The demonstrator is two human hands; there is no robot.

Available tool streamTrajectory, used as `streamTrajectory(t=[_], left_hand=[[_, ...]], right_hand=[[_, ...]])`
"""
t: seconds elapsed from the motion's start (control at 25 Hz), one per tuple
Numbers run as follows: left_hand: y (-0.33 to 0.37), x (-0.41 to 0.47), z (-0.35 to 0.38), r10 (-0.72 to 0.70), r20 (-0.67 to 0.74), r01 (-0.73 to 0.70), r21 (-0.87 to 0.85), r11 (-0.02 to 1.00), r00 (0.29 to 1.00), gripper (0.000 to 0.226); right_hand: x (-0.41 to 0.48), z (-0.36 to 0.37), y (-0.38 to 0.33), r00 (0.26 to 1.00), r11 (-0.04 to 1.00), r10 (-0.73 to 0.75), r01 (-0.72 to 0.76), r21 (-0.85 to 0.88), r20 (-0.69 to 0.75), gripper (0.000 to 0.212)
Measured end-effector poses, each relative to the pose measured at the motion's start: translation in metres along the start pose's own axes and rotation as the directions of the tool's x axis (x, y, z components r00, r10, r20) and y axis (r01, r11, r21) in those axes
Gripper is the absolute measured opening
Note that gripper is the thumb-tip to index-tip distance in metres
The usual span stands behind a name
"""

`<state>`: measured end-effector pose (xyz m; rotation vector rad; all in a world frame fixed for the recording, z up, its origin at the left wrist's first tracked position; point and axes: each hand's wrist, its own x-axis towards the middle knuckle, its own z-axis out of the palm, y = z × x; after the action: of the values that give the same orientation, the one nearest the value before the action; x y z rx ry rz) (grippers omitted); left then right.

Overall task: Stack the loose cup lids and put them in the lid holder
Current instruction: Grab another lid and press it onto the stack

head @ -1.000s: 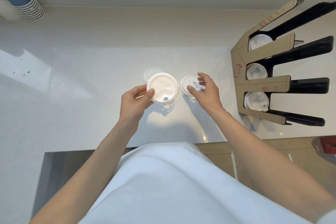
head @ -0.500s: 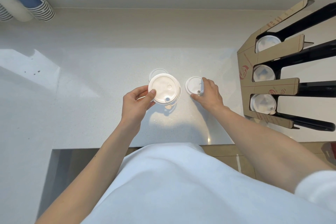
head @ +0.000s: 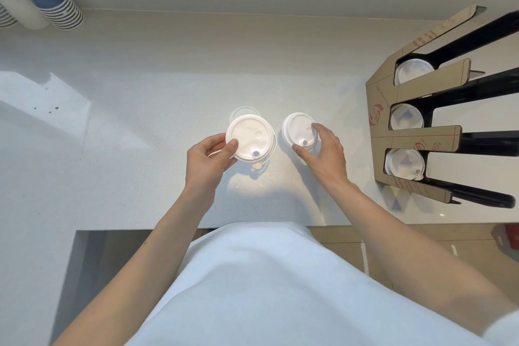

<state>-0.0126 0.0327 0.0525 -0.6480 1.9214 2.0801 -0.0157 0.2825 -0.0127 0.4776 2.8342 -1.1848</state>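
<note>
My left hand (head: 209, 161) grips a small stack of white cup lids (head: 250, 137) by its left rim, held just above the white counter. Another lid (head: 243, 112) lies flat on the counter behind the stack, mostly hidden by it. My right hand (head: 323, 154) pinches the near right rim of a smaller white lid (head: 297, 128). The lid holder (head: 421, 137), brown cardboard front with black slots, stands at the right edge of the counter with white lids in its three slots.
Sleeves of blue and white paper cups (head: 42, 0) lie at the far left against the wall. The counter's front edge (head: 196, 226) runs just below my forearms, with floor beneath it.
My right hand has slid around the smaller lid and now grips its near right rim, lifting it a little. The left hand still holds the stack in the same place.
</note>
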Motion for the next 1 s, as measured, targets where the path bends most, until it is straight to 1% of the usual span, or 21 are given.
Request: streamTrajectory(t=[0.12,0.36,0.48,0.64,0.84,1.0], left_hand=[[-0.001,0.002,-0.001,-0.003,-0.009,0.003,0.004,1.0,1.0,0.039],[0.002,0.004,0.001,-0.004,-0.005,0.004,0.019,1.0,1.0,0.038],[0.005,0.002,0.003,0.007,-0.005,-0.007,0.018,1.0,1.0,0.036],[0.009,-0.001,0.005,0.039,0.022,-0.04,0.02,0.999,0.999,0.035],[0.011,-0.006,0.009,0.066,0.069,-0.068,0.026,0.997,0.995,0.032],[0.012,-0.008,0.01,0.064,0.075,-0.066,0.026,0.997,0.995,0.03]], right_hand=[[-0.012,-0.011,-0.009,0.997,0.995,-0.053,0.058,0.083,-0.052,0.066],[-0.031,-0.031,-0.038,0.981,0.972,-0.166,0.18,0.152,-0.102,0.064],[-0.041,-0.034,-0.053,0.972,0.956,-0.225,0.235,0.177,-0.072,0.063],[-0.049,-0.031,-0.067,0.959,0.925,-0.284,0.276,0.26,-0.008,0.061],[-0.05,-0.024,-0.07,0.946,0.913,-0.32,0.296,0.283,0.043,0.052],[-0.051,-0.024,-0.074,0.951,0.891,-0.301,0.255,0.376,0.067,0.046]])
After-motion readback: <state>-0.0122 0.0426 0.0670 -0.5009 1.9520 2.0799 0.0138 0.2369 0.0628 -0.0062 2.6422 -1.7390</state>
